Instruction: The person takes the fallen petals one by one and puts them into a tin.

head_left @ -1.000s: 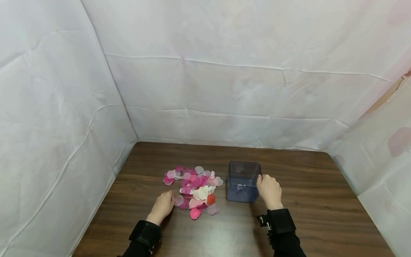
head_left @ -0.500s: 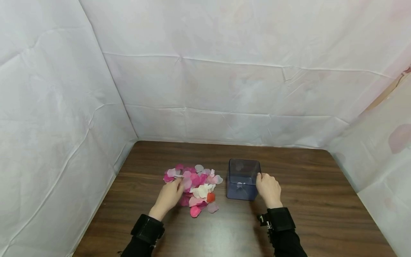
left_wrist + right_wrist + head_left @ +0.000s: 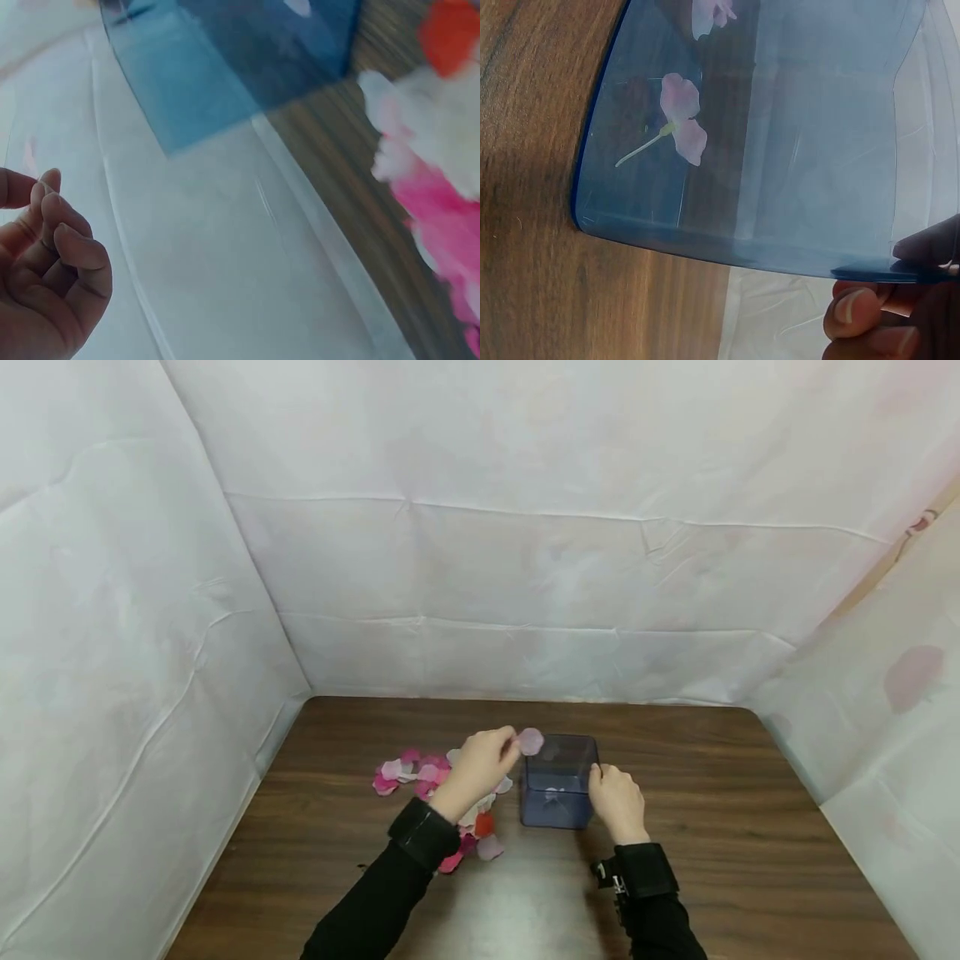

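My left hand (image 3: 480, 768) pinches a pale lilac petal (image 3: 531, 742) between thumb and finger, beside the upper left rim of a see-through blue plastic box (image 3: 553, 808). In the left wrist view, the petal shows only faintly past the fingertips. My right hand (image 3: 618, 802) grips the box's right rim, with fingers outside the wall in the right wrist view. A pink flower pattern (image 3: 681, 120) shows on the box's wall. Left of the box, a loose pile of petals (image 3: 483, 824) in pink, magenta, white and red lies partly hidden under my left forearm.
The brown wood-grain table (image 3: 720, 827) carries the box and the pile. White cloth (image 3: 517, 577) hangs along the back and both sides. Black bands (image 3: 425, 833) circle both wrists.
My left hand has gone from the pile's left side into the petals, then up and right to the box with a petal. My right hand has stayed on the box rim.
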`<state>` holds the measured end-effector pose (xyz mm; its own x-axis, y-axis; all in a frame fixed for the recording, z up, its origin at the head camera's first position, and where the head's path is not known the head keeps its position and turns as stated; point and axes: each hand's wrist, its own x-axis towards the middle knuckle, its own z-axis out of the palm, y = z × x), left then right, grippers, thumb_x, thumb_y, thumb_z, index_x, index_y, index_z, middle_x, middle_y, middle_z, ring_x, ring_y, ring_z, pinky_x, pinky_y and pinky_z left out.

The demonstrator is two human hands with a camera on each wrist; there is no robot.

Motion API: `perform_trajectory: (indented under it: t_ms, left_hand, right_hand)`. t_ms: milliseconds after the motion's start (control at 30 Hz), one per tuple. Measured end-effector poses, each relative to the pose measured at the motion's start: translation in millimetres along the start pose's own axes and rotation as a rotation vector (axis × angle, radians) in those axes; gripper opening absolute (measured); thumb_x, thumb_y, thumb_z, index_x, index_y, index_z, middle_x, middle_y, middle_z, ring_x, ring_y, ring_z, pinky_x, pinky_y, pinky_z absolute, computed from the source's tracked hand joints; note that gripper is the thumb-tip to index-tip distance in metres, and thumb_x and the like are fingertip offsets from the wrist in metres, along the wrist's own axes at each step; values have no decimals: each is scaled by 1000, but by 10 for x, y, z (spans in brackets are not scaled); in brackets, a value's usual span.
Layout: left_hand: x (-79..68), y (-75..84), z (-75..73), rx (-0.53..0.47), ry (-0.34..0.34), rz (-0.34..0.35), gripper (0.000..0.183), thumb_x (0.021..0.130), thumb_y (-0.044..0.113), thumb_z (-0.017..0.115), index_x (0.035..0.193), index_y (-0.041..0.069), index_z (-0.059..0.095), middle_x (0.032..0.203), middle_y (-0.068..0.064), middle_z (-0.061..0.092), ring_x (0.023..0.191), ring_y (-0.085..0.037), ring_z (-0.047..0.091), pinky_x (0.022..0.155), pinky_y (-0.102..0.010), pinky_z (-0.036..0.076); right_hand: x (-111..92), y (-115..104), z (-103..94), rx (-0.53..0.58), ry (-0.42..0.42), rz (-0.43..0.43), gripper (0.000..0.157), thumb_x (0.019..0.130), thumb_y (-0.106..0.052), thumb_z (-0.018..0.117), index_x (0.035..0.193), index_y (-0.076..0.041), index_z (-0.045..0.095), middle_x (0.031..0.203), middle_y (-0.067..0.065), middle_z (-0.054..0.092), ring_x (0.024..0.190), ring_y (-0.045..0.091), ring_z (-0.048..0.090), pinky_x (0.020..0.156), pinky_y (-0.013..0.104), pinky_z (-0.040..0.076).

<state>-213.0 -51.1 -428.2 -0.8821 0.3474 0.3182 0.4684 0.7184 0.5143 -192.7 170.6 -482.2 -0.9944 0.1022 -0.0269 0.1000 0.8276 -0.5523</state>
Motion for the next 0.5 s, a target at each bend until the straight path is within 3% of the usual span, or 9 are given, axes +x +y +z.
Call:
perform_trajectory:
  t_ms: [100, 167, 333, 500]
  left_hand:
    - [138, 138, 136, 73, -55, 50, 12, 90, 14, 55, 82, 10, 63, 61, 6, 48, 55, -5, 38, 52, -17, 33]
    - [213, 219, 228, 128, -87, 69, 14, 91, 16, 56, 81, 11, 65, 64, 5, 54, 57, -6, 43, 54, -18, 37]
    - [320, 357, 415, 308, -108, 82, 16, 90, 21, 59, 80, 13, 70, 75, 0, 66, 69, -13, 58, 57, -24, 46]
    - [376, 429, 530, 483, -105, 117, 14, 88, 27, 63, 83, 18, 73, 84, -1, 67, 78, -17, 59, 58, -28, 50]
  right_hand:
    - [10, 0, 5, -17, 17, 13, 44, 100, -23, 33, 116, 7, 60, 96, 29, 64, 73, 39, 61, 56, 41, 44]
    - [23, -1, 2, -23, 25, 18, 42, 99, -23, 34, 108, 5, 64, 101, 29, 64, 83, 44, 62, 61, 47, 47]
    - [52, -23, -6, -15, 36, 24, 42, 99, -23, 35, 91, 5, 65, 91, 28, 65, 80, 44, 63, 58, 48, 46]
    - [66, -20, -22, -9, 32, 33, 42, 99, -23, 34, 88, 5, 64, 88, 27, 65, 77, 41, 62, 56, 43, 44]
